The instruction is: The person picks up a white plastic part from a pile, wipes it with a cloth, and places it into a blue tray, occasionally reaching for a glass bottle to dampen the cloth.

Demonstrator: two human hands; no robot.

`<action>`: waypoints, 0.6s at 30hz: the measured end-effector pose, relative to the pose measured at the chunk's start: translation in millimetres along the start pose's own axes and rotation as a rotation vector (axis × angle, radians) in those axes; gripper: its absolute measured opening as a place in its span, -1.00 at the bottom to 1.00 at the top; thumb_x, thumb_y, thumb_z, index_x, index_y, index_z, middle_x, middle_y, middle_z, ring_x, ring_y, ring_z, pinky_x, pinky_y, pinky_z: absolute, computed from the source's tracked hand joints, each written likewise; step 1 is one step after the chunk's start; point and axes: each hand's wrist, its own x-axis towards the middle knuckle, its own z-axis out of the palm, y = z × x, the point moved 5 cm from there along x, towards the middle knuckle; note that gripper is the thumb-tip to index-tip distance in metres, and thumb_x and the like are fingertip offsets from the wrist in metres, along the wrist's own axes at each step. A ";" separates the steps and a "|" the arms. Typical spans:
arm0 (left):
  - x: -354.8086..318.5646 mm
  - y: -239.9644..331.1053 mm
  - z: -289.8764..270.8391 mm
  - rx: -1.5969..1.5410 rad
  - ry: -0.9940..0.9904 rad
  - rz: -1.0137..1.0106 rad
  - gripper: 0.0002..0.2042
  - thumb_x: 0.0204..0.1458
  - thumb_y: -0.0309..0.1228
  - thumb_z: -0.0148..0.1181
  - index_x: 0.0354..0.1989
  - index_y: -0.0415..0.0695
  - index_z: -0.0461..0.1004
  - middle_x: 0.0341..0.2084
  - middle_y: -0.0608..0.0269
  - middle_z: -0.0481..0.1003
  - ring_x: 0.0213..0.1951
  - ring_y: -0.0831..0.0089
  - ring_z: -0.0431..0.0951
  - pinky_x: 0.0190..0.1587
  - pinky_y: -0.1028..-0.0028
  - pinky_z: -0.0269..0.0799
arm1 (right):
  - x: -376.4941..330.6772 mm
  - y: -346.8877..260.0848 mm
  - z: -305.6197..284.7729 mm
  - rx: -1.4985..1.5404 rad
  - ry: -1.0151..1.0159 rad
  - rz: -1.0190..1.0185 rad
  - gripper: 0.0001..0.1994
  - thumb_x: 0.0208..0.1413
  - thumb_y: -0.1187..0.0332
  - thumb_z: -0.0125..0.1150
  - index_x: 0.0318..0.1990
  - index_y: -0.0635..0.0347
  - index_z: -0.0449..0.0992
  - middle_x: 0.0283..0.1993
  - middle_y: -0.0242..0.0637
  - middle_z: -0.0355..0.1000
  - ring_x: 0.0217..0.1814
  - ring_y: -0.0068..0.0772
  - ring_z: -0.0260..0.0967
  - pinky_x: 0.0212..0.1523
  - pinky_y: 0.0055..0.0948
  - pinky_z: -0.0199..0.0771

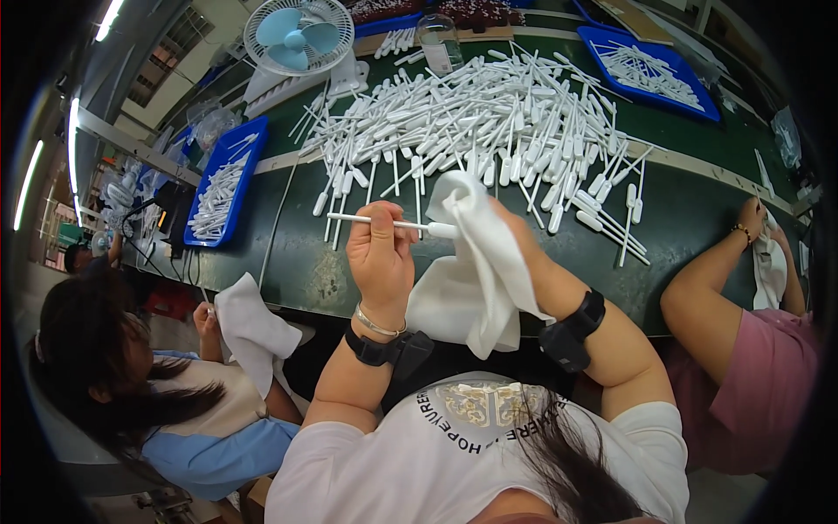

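Note:
My left hand [381, 249] pinches the thin shaft of a white plastic stick with an oblong, rounded head [443, 230]. The stick lies nearly level above the near edge of the bench, its head pointing right. A white cloth [476, 301] hangs from my right hand [517, 234], whose fingers are mostly hidden behind the fabric. The stick's head meets a fold of this cloth at its right end. Just beyond both hands spreads a large heap of similar white sticks [463, 118], lying in all directions.
Blue trays with more sticks stand at left [238, 194] and far right [709, 106]. A fan [297, 39] and a clear jar [439, 45] are behind the heap. Co-workers holding white cloths sit on my left [218, 393] and right [742, 375], close to the green bench [305, 262].

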 end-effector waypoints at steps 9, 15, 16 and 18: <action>-29.9 -4.5 24.7 0.551 -0.136 0.175 -0.85 0.07 -0.40 -0.09 -0.39 -0.24 0.32 -0.58 0.24 0.34 -0.65 0.64 0.24 -0.60 0.67 0.15 | -10.1 -11.2 4.9 -0.254 0.072 -0.235 -0.74 0.10 0.23 -0.12 -0.12 0.15 0.32 -0.39 -0.48 0.30 -0.38 -0.69 0.23 -0.38 -0.65 0.28; -30.9 11.8 26.0 0.391 -0.154 0.271 -0.82 0.09 -0.37 -0.13 -0.37 -0.24 0.30 -0.57 0.20 0.33 -0.63 0.55 0.26 -0.48 0.57 0.23 | -18.4 -28.0 10.9 0.361 -0.033 0.093 -0.68 0.11 0.09 -0.19 -0.26 0.13 0.35 -0.40 -0.45 0.32 -0.44 -0.69 0.24 -0.46 -0.65 0.27; -29.0 10.7 21.0 0.226 -0.071 0.201 -0.81 0.10 -0.36 -0.15 -0.36 -0.24 0.30 -0.58 0.20 0.32 -0.62 0.53 0.26 -0.45 0.55 0.25 | -20.4 -32.1 13.1 0.392 -0.041 0.106 -0.67 0.11 0.07 -0.20 -0.25 0.13 0.35 -0.38 -0.44 0.33 -0.42 -0.68 0.25 -0.44 -0.65 0.27; -26.0 9.9 15.6 0.189 -0.050 0.155 -0.81 0.10 -0.35 -0.15 -0.36 -0.23 0.30 -0.59 0.21 0.32 -0.63 0.52 0.26 -0.44 0.53 0.25 | -23.7 -39.7 19.6 0.392 0.012 0.127 -0.66 0.11 0.05 -0.21 -0.29 0.12 0.35 -0.41 -0.45 0.30 -0.45 -0.69 0.23 -0.47 -0.67 0.26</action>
